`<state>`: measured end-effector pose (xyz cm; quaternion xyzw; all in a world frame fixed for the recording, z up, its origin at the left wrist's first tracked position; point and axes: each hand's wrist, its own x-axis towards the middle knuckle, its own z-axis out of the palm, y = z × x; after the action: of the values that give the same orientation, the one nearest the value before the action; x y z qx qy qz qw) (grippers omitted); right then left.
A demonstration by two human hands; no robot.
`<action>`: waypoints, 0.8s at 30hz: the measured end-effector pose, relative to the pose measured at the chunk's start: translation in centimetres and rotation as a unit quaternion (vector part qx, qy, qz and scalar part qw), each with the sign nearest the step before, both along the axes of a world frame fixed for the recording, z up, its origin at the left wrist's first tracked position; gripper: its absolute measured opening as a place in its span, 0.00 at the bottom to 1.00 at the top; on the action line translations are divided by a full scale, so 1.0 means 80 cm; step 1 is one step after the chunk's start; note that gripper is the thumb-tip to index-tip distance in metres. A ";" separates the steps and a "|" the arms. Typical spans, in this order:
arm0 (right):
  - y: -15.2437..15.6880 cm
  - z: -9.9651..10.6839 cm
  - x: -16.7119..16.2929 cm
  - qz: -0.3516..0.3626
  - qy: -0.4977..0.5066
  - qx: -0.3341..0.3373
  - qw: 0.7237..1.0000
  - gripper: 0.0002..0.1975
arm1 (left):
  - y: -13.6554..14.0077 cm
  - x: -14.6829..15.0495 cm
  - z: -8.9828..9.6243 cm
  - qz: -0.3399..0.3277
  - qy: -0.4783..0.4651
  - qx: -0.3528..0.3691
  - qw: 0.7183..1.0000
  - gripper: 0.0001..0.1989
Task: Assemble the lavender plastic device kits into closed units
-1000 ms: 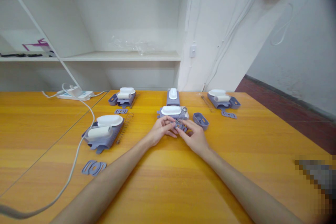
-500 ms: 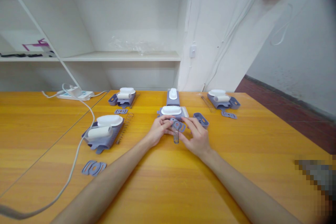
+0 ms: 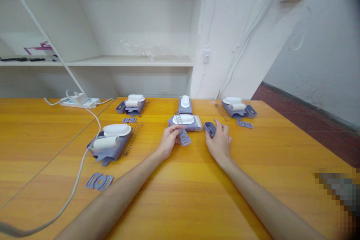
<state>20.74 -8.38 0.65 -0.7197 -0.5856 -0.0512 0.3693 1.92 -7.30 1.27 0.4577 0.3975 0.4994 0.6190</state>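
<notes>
Middle brush: lying on a purple case just past the hands; I place everything else by it.
Left hand: nearer the wearer than the middle brush, thumb and fingers pinched together on one end of a flat plate.
Flat plate: tilted, just this side of the middle brush.
Spring: rising from beside the left fingers and crossing the middle brush in view; whether it is fixed to the flat plate I can't tell.
Right hand: curled, thumb and fingers closed about a small cup.
Cup: just right of the middle brush; I can't tell whether it is off the table.
Pinch: I'd keep it light but steady at the end of the flat plate, so it won't bend or let the spring tip away.
Cup hold: better by the outer walls, I think, fingers away from the hollow.
White oval pieces: five, the middle brush among them.
Purple cases: five, one straight behind the middle brush, two left, one right, one beneath it.
Flat plates: four; two left of the middle brush, one right, one held.
White rollers: three plain; two left, one right.
Cups: three plain.
Springs: at least four; those lying close together blur.
</notes>
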 end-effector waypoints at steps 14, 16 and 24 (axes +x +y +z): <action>-0.031 0.016 -0.017 0.259 0.135 0.223 0.930 0.19 | -0.008 0.002 0.002 0.095 0.050 0.081 0.991 0.16; -0.033 0.014 -0.020 0.296 0.135 0.215 0.921 0.19 | -0.012 0.003 0.005 0.089 0.055 0.098 0.990 0.18; -0.039 0.019 -0.031 0.338 0.112 0.188 0.915 0.27 | -0.018 0.012 0.009 0.108 0.174 0.175 0.963 0.17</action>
<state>18.23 -11.53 2.15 -0.3973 -0.7280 0.0486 0.5566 2.88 -8.78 2.00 0.5932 0.4522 0.5377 0.3931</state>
